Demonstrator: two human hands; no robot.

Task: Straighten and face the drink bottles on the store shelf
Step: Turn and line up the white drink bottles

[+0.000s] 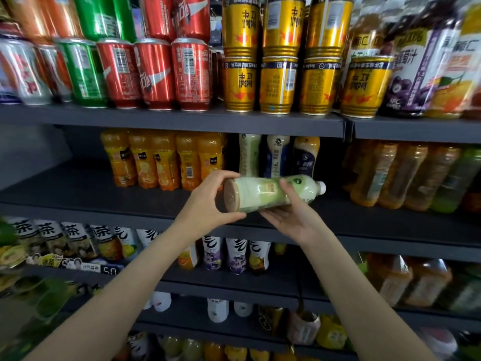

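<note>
Pale green bottle [270, 192] held on its side in front of the middle shelf [364, 220], white cap to the right, base toward the camera. Left hand [208, 201] grips the base end, thumb under, fingers curled over the top. Right hand [291, 212] cradles the body from below, palm up, thumb hooked over the label.

Best next: tip the cap upward, pivoting on the left hand, turn the label to face out, then stand it in the near gap before the 3 upright bottles [277, 156] behind. Both forearms reach up and inward.
</note>
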